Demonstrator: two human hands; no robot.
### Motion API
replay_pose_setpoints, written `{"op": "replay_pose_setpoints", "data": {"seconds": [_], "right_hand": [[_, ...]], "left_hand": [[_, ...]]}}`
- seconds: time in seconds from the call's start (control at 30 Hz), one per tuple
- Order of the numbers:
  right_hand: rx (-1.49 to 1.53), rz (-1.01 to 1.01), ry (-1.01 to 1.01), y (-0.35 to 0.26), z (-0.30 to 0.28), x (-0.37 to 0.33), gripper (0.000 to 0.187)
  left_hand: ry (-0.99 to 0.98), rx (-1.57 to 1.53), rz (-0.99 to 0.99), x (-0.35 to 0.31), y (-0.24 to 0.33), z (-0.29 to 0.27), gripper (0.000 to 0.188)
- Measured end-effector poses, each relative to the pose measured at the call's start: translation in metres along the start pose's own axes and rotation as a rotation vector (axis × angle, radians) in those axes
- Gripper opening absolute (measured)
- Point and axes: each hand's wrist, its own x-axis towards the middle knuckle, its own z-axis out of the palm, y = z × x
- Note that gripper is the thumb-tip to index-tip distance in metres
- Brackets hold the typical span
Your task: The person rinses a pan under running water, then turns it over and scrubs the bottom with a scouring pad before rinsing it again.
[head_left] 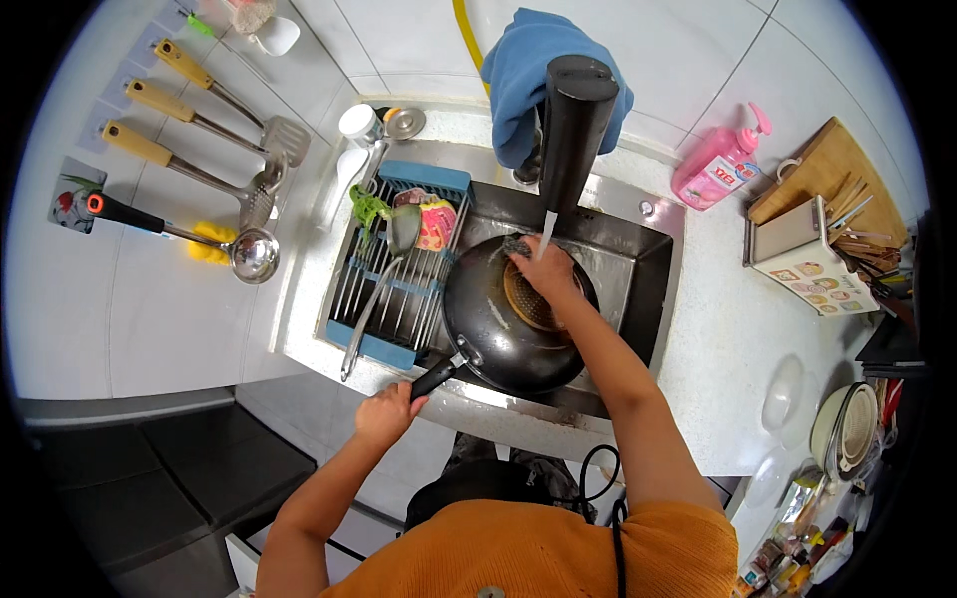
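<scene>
A dark wok (478, 329) lies bottom up in the steel sink (638, 299), its round base browned. My left hand (387, 411) is wrapped round the wok's black handle, which sticks out over the sink's front edge. On the wok's far side, my right hand (546, 271) presses a grey steel wool scrubber (515, 246) against the outside. A thin stream of water falls from the black faucet (578, 130) beside the right hand.
Left of the wok, a blue-ended drain rack (371, 344) holds leafy greens (369, 211), a metal ladle (404, 231) and a pink patterned cloth or sponge. A pink soap bottle (716, 169) stands behind the sink's right corner. Utensils hang on the left wall; a chopstick holder (812, 254) stands right.
</scene>
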Motion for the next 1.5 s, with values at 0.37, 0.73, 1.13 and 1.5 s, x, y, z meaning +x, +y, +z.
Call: {"op": "replay_pose_setpoints", "data": {"seconds": [0.37, 0.73, 1.13, 1.5], "right_hand": [[-0.044, 0.152, -0.139, 0.005, -0.011, 0.016, 0.046], [-0.050, 0.060, -0.198, 0.007, 0.001, 0.020, 0.041], [-0.026, -0.051, -0.163, 0.013, 0.013, 0.002, 0.041], [0.139, 0.083, -0.285, 0.009, -0.010, 0.021, 0.044]], "left_hand": [[-0.047, 0.034, -0.017, 0.009, 0.003, 0.003, 0.043], [-0.062, 0.017, -0.031, 0.007, 0.003, 0.006, 0.042], [-0.063, 0.014, -0.043, 0.005, 0.006, 0.008, 0.041], [-0.030, 0.055, -0.043, 0.010, 0.007, 0.006, 0.041]]}}
